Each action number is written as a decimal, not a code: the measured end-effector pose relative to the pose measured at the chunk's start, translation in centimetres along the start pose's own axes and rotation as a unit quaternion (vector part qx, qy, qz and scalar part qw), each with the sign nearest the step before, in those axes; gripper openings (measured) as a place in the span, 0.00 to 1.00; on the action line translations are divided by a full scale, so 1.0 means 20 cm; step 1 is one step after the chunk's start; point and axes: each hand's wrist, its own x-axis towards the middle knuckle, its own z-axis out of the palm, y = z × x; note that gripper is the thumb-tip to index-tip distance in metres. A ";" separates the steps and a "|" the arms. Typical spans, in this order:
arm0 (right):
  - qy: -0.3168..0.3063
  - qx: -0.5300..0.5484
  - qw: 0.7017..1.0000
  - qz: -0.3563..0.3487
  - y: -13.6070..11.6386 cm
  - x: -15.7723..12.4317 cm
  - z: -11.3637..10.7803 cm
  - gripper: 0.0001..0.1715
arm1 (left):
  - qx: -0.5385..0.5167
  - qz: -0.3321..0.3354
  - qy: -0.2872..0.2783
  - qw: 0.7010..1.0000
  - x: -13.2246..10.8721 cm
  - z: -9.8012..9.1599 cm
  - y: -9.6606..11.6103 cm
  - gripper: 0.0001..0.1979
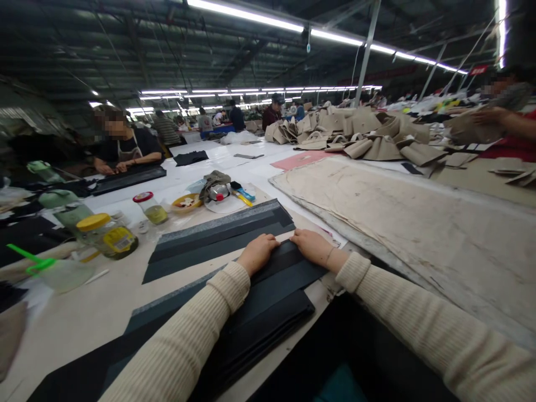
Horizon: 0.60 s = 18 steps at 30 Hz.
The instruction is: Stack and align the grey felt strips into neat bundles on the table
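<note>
Both of my hands rest on the far edge of a stack of dark fabric strips (272, 296) lying on the worktable (84, 318). My left hand (258, 252) has its fingers curled down over the strip edge, pressing or gripping it. My right hand (310, 244) lies beside it, fingers bent over the same edge. A second fan of dark strips (218, 234) lies just beyond my hands. Cream ribbed sleeves cover both arms.
Jars with a yellow lid (106, 234) and a red lid (148, 206), a green-handled brush (37, 262), a yellow bowl (186, 202) and tools stand at the left. A soiled beige pad (397, 223) lies right. Tan pieces (360, 134) pile behind. Other people work across the tables.
</note>
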 end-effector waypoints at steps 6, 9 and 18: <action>-0.009 0.025 1.000 0.000 -0.06 0.03 -0.04 0.15 | -0.025 -0.030 0.028 0.999 -0.15 0.00 -0.06 0.17; -0.005 0.048 0.998 -0.036 -0.13 0.06 -0.04 0.16 | 0.001 -0.019 0.019 1.000 -0.16 -0.01 -0.04 0.16; -0.007 0.038 0.998 -0.049 -0.22 0.07 -0.02 0.17 | -0.055 -0.035 -0.013 0.998 -0.20 -0.06 -0.08 0.17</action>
